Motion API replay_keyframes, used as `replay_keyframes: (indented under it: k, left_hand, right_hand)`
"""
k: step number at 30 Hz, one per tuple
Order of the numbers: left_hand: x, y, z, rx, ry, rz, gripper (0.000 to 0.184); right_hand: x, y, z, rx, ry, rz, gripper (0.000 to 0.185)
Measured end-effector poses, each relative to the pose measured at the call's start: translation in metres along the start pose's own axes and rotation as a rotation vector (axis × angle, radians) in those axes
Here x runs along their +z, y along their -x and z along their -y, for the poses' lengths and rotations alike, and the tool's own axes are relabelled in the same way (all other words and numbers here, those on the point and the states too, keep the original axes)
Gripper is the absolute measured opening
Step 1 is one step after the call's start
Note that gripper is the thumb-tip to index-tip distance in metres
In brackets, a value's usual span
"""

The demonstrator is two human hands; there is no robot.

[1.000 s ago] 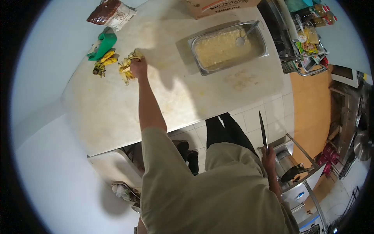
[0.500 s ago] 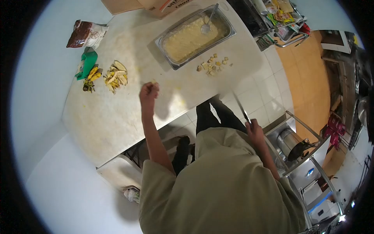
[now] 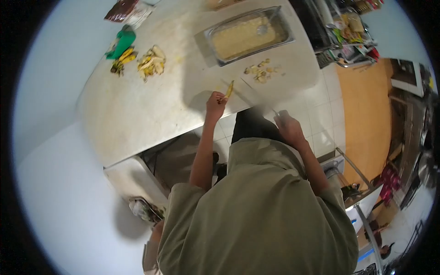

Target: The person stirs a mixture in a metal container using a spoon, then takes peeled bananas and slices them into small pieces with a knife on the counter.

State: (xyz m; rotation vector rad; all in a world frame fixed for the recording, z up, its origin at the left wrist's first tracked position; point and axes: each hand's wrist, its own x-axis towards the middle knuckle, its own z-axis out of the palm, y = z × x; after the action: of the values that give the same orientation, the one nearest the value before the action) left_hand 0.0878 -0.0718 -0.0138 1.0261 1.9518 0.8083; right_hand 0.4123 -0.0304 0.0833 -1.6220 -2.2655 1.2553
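Over the table's front edge, my left hand is closed round the lower end of a yellow banana, which points up and slightly right. My right hand grips a knife by its handle, the blurred blade slanting up-left toward the banana without visibly touching it. Several cut pieces lie on the table beyond the knife. Behind them is a metal tray holding a pale yellow mixture, with a spoon in it. A pile of peels lies at the left.
Yellow bananas lie beside a green object at the table's far left. A brown and white bag is behind them. A rack of packets stands at the right. Part of another person shows at the bottom left.
My left hand has left the peel pile and moved right, now with a banana in it. My right hand has brought the knife up and left, toward the banana.
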Motion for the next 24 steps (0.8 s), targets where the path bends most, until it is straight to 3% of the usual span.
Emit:
replay_keyframes:
  k: [3,8,11,17,20,24]
  left_hand:
    - [0.005,0.008,0.004,0.0,0.002,-0.086,0.022]
    - [0.011,0.015,0.01,-0.018,0.083,-0.119,0.017]
    - [0.01,0.015,0.008,-0.009,0.085,-0.151,0.015]
    - [0.016,0.008,0.017,-0.055,0.078,-0.173,0.015]
    - [0.017,0.006,0.015,-0.067,0.057,-0.173,0.015]
    - [0.018,0.007,0.017,-0.072,0.046,-0.18,0.016]
  right_hand:
    - [0.008,-0.015,-0.004,-0.081,0.057,0.032,0.026]
    - [0.029,-0.034,-0.011,-0.176,0.123,0.057,0.026]
    - [0.047,-0.045,-0.027,-0.371,0.184,-0.04,0.026]
    - [0.068,-0.06,-0.037,-0.356,0.342,0.038,0.028]
    - [0.075,-0.061,-0.041,-0.411,0.275,-0.018,0.029]
    - [0.077,-0.059,-0.036,-0.288,0.41,0.057,0.031]
